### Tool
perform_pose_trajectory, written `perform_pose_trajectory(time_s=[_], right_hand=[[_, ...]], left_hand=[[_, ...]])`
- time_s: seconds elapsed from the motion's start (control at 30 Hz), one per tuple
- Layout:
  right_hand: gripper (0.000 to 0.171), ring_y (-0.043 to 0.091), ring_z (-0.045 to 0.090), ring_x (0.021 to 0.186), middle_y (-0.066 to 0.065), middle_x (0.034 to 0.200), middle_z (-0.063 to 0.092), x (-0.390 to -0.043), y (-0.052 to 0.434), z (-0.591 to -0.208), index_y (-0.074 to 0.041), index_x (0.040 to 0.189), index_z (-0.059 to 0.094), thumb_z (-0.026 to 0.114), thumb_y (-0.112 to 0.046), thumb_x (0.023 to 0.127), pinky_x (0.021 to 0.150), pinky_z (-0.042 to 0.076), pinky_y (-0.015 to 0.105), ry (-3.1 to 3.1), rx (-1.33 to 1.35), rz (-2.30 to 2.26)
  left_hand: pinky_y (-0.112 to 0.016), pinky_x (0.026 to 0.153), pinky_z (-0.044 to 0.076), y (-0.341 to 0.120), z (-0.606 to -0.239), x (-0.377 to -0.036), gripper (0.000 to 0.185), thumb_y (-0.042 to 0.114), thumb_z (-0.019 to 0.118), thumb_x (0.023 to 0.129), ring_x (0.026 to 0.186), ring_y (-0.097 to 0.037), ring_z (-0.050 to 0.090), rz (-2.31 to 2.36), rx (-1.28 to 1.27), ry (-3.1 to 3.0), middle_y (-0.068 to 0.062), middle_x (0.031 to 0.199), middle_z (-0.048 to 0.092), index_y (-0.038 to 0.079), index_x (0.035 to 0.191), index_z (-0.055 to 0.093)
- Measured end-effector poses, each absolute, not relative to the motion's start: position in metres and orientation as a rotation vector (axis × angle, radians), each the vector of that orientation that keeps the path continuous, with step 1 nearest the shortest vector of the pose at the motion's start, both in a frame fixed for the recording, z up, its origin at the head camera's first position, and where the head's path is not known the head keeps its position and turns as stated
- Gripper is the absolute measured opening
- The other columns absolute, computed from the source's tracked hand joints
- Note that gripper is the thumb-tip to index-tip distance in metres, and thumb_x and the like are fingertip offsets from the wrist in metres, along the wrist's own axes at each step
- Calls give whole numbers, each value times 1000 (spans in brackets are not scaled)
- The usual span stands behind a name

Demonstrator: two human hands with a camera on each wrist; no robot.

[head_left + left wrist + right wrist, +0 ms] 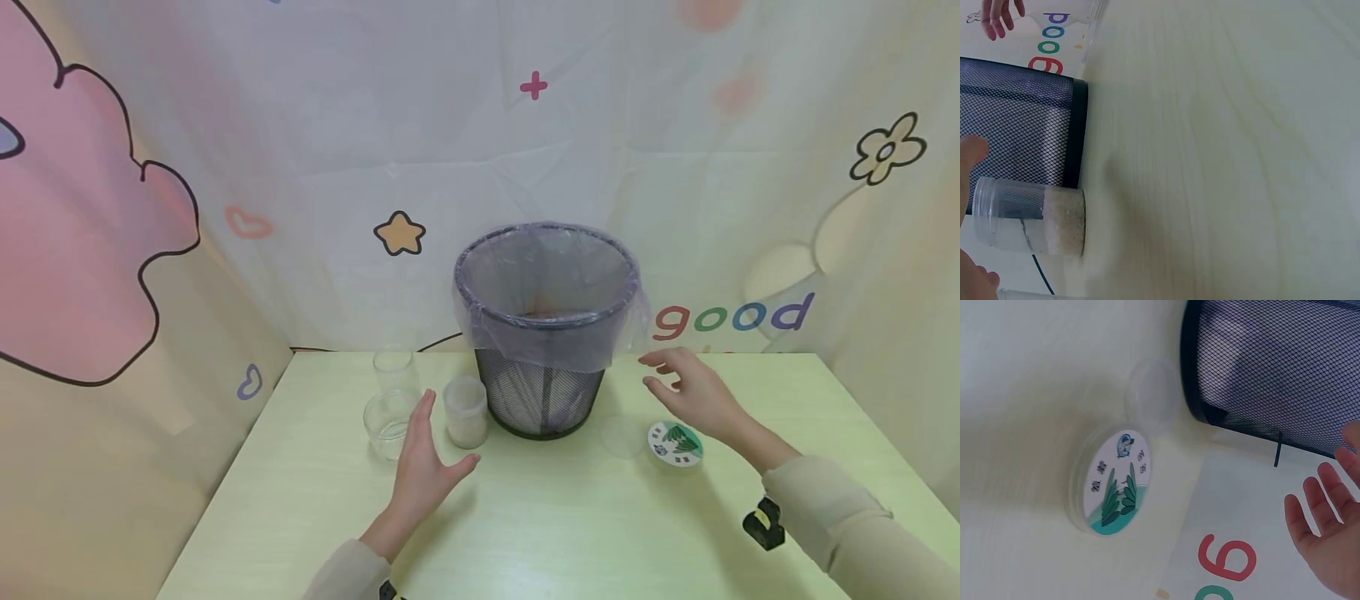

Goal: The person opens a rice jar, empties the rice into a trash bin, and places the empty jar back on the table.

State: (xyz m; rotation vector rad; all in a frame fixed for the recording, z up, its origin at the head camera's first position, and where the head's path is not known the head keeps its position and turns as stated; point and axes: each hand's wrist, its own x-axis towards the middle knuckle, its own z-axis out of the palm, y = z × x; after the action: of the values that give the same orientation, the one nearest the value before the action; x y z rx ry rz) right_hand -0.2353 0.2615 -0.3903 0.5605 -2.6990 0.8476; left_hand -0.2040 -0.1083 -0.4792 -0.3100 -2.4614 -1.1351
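Note:
My left hand (422, 477) hovers over the table, thumb spread from the fingers, with nothing in its grasp. Just beyond it stands a clear jar (466, 417), upright; the left wrist view shows pale grainy material in the jar's bottom (1065, 222). A clear bowl (385, 442) is partly behind the left fingers, with a clear cup (395, 367) at its back. On the other side, my right hand (696, 398) is raised beside the bin, fingers loosely bent and holding nothing. Below it lies a flat round tub (1116, 484) with a green-and-white printed top.
A black mesh bin (542, 396) lined with a translucent bag (558, 346) stands at the table's back middle. A thin clear round lid (1155, 397) lies between bin and tub. The pale table (525, 517) meets a printed curtain (337, 208) behind.

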Motion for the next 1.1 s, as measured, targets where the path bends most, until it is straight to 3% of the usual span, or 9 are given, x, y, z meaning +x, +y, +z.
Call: perform_pose_trajectory(time_s=[0.37, 0.87, 1.1], right_hand=[[31, 34, 57, 99, 14, 110, 57, -226, 260, -404, -2, 116, 56, 61, -9, 86, 74, 51, 48, -2697, 624, 870], [32, 28, 58, 97, 5, 107, 57, -215, 247, -409, -7, 113, 58, 66, -8, 82, 73, 52, 42, -2694, 684, 846], [31, 23, 59, 95, 1, 104, 58, -209, 241, -416, -10, 111, 60, 68, -10, 81, 73, 52, 39, -2693, 718, 830]], left_hand=[[-51, 101, 35, -93, -488, -221, 102, 25, 81, 66, 129, -35, 35, -1338, -99, -2474, -18, 143, 32, 4, 144, 19], [-47, 105, 31, -85, -495, -246, 104, 22, 81, 64, 131, -33, 34, -1529, 41, -2493, -15, 146, 31, 6, 145, 17], [-47, 99, 37, -84, -502, -251, 96, 19, 81, 63, 123, -31, 44, -1602, 56, -2480, -14, 137, 44, 9, 140, 26]])
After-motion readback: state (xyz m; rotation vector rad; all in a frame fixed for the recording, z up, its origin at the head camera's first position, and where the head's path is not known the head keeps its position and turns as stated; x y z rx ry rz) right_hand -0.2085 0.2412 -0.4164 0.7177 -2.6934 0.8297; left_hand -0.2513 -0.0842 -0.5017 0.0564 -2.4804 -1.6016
